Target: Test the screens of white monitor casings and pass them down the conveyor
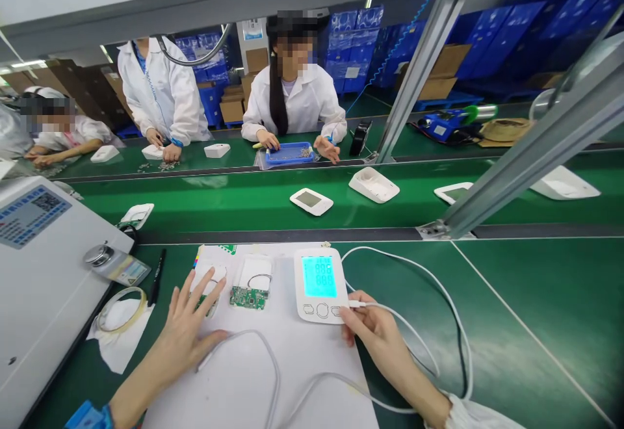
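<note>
On a white sheet [302,377] stands a white blood pressure monitor [319,312] with a lit cyan display [319,277] full of digits. My right hand [373,331] grips its lower right corner, thumb on the front near a button. A white cable [390,312] is plugged into the monitor's right side, beside my fingers. My left hand [188,325] is spread open over the sheet, partly covering a green circuit board. A second circuit board [249,297] with a white panel and a thin wire lies between the hands. Near my left thumb a white tube [258,338] curves across the sheet.
Beyond the bench, a green conveyor [234,201] carries a display panel [311,201] and white housings [374,185]. A metal post [526,136] slants across the right. At left are a white machine [43,312], a tape roll [121,309] and a black pen [158,277]. Several people sit or stand opposite.
</note>
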Tool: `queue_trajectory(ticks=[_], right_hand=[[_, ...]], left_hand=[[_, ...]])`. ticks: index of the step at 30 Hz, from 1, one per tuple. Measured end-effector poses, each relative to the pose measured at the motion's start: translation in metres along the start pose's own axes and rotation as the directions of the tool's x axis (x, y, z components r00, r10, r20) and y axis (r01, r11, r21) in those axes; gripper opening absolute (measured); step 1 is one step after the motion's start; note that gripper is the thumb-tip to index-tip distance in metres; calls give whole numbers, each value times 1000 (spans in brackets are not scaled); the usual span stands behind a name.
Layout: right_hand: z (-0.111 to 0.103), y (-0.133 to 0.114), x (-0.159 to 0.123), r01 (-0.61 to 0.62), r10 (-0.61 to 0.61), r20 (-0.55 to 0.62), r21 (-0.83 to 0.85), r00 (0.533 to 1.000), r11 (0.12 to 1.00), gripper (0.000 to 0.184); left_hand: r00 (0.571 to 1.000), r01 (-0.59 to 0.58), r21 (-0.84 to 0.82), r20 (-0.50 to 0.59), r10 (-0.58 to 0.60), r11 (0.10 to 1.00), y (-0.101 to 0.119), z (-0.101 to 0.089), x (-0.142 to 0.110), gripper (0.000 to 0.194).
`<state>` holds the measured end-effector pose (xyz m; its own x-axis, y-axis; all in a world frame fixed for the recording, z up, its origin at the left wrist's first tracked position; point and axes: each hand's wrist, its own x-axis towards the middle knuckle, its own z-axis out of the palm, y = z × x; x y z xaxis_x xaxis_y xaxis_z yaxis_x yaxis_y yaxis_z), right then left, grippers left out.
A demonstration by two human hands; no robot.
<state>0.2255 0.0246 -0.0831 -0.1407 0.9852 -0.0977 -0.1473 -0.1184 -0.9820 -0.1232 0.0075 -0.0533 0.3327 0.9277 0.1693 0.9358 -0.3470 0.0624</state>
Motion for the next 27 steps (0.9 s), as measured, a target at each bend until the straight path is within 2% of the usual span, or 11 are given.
queue_trajectory(ticks=[3, 9, 14, 16, 17, 18, 19, 21, 22, 24, 27], right_hand=[[1, 0, 0, -2, 2, -5, -9, 1000, 1000, 46], [-1, -2, 0, 13, -13, 16, 20, 1000, 1000, 43], [-2, -5, 0, 11, -21, 74, 120, 997, 993, 43], [-1, -6, -2, 15, -36, 108, 182, 993, 983, 42], [0, -6, -5, 15, -42, 125, 205, 991, 979, 41], [1, -6, -7, 15, -47, 138, 222, 989, 975, 40], [2, -7, -10, 14, -49, 149, 232, 988, 973, 39], [4, -9, -16, 4, -45, 161, 247, 986, 969, 39], [5, -11, -19, -7, -36, 166, 252, 985, 968, 40], [5, -15, -22, -31, -14, 174, 253, 985, 967, 43], [6, -20, -24, -51, 14, 156, 233, 988, 971, 45]], left_hand=[[993, 107, 47, 39, -109, 993, 8, 13, 5, 58], [975, 210, 43, 60, -213, 977, 28, 29, 51, 49], [969, 245, -4, -32, -245, 970, 39, 23, 58, 46], [971, 208, -148, -84, -222, 967, 58, 14, 49, 48], [972, 170, -340, -99, -215, 925, 71, 9, 45, 50], [975, 160, -570, -35, -218, 806, 87, 5, 40, 55], [976, 195, -756, 89, -198, 625, 103, 1, 36, 62], [963, 266, -920, 237, -132, 287, 134, -3, 33, 76], [955, 286, -940, 262, -142, 189, 148, -3, 33, 78], [941, 289, -952, 263, -212, 99, 167, -1, 34, 78], [913, 307, -950, 277, -300, 57, 176, 4, 37, 88]])
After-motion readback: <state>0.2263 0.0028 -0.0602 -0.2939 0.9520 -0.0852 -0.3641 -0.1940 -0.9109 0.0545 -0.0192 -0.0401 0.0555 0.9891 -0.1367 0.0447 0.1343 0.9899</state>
